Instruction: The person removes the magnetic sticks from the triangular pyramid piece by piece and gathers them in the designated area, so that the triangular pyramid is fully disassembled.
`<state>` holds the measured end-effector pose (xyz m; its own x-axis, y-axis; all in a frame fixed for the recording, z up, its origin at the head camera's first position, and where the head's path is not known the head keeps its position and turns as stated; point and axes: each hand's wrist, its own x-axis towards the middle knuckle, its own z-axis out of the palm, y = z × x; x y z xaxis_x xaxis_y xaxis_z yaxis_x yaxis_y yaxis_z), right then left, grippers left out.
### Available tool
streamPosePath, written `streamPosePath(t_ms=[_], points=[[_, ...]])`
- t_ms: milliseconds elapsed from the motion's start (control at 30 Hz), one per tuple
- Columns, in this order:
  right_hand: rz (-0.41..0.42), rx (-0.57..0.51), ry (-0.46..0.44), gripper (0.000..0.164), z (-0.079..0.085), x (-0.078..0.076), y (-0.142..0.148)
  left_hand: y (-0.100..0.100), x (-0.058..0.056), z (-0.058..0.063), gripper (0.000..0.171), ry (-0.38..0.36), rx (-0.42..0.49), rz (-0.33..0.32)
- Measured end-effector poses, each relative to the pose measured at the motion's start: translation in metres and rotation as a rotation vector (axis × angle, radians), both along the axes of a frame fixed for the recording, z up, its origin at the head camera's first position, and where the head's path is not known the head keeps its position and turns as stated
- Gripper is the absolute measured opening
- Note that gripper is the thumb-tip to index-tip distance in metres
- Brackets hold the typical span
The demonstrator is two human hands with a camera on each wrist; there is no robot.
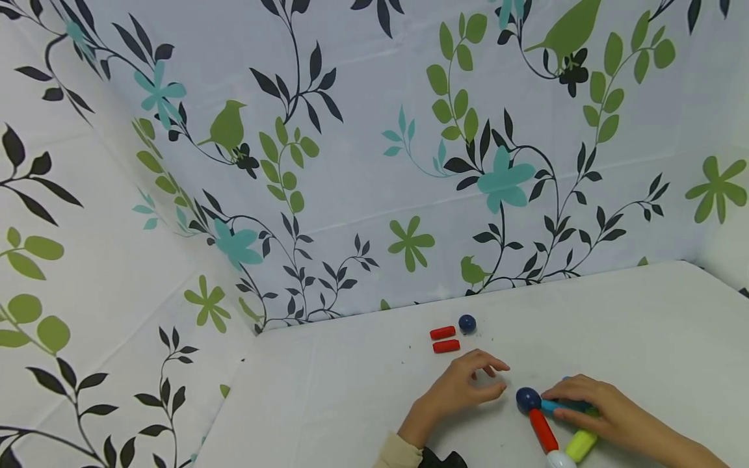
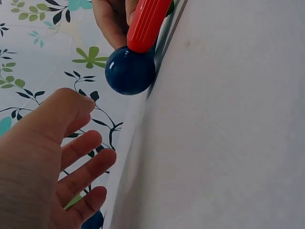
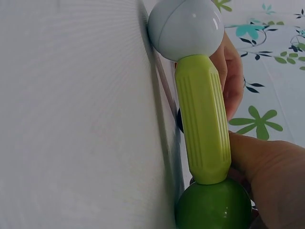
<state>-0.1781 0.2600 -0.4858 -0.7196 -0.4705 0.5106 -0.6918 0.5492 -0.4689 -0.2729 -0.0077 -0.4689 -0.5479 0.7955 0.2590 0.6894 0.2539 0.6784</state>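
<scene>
Ball-and-rod construction [image 1: 543, 429] at the lower right of the head frame looks partly built: a dark blue ball [image 1: 528, 400], red rod [image 2: 148, 24], white ball [image 3: 186, 28], yellow-green rod [image 3: 202, 119] and green ball [image 3: 214, 205] appear joined. The right hand [image 1: 608, 411] pinches a light blue rod [image 1: 550, 406] beside the dark blue ball; whether it is seated cannot be told. The left hand [image 1: 456, 390], fingers spread, holds nothing. Two loose red rods [image 1: 446, 346] and a loose blue ball [image 1: 467, 324], right of centre, remain unattached.
</scene>
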Motion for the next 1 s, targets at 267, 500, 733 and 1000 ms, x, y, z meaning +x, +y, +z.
streamPosePath(t_ms=[267,500,733,1000], points=[[-0.036,0.029,0.032,0.029,-0.003,0.0,-0.001,0.004,0.005,-0.003,0.035,-0.026,-0.037,-0.079],[-0.073,0.043,0.024,0.03,-0.004,0.002,-0.002,0.013,0.011,-0.004,0.042,-0.065,-0.029,-0.191],[-0.046,0.023,0.018,0.031,-0.004,0.002,-0.002,0.019,0.015,-0.004,0.041,-0.024,-0.077,-0.223],[0.009,-0.007,-0.003,0.031,-0.006,0.001,-0.002,0.019,0.017,-0.002,0.04,-0.099,-0.083,-0.235]])
